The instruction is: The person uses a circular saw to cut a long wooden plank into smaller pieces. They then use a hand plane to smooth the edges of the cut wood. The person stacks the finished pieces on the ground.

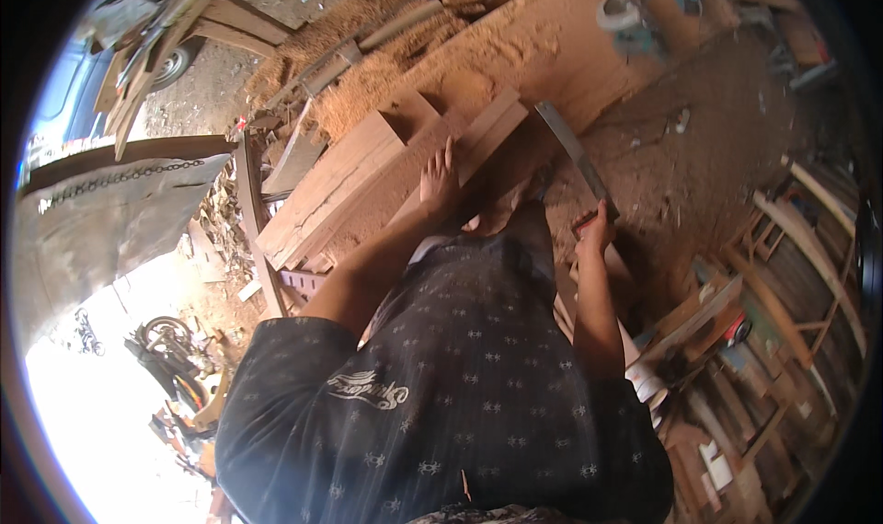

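My left hand point(440, 182) rests on the wooden workpiece, its fingers stretched out and apart. Close to its fingertips runs a long squared wooden bar point(492, 130). Beside it, to the left, lies a thick timber block point(336, 179) with a dark crack along its side. In my right hand point(596, 231) is a handsaw point(572, 149), gripped by its reddish handle. The saw's grey blade points up and to the left, apart from the wood. Part of the timber under my left hand and forearm is hidden.
Sawdust covers a broad board point(543, 41) ahead. A teal power tool point(633, 29) sits at its far right. Scrap wood and frames point(773, 276) crowd the right side. On the left are an upright post point(248, 211), a metal sheet point(120, 220) and a motorcycle point(170, 358).
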`<state>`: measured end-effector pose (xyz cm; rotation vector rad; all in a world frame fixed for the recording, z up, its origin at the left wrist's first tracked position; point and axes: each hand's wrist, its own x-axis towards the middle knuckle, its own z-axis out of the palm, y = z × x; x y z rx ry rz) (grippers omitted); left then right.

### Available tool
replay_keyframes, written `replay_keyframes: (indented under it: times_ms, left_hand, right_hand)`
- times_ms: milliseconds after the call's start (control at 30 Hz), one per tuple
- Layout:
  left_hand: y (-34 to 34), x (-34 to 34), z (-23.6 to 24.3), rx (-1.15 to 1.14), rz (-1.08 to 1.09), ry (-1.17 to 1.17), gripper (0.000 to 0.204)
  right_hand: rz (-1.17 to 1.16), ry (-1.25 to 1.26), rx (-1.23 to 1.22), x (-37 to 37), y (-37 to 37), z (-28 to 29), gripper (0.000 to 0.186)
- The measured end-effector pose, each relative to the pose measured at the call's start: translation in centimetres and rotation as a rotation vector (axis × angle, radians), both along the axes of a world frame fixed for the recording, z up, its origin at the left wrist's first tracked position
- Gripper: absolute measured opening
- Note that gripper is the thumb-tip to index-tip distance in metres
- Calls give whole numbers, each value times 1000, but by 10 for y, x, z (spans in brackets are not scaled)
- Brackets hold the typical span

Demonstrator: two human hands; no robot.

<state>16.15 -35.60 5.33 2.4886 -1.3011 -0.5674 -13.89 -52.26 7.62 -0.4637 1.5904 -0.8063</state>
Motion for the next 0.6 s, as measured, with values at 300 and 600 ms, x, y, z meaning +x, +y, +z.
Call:
replay_keyframes:
  times_ms: [300,600]
  left_hand:
    - [46,-11,-6,177,98,-57,102]
    - [50,-43,28,153,448,-118,84]
  right_hand:
    - [747,369,103,90,-152,3,65]
    - [2386,813,-1300,233,-71,38,120]
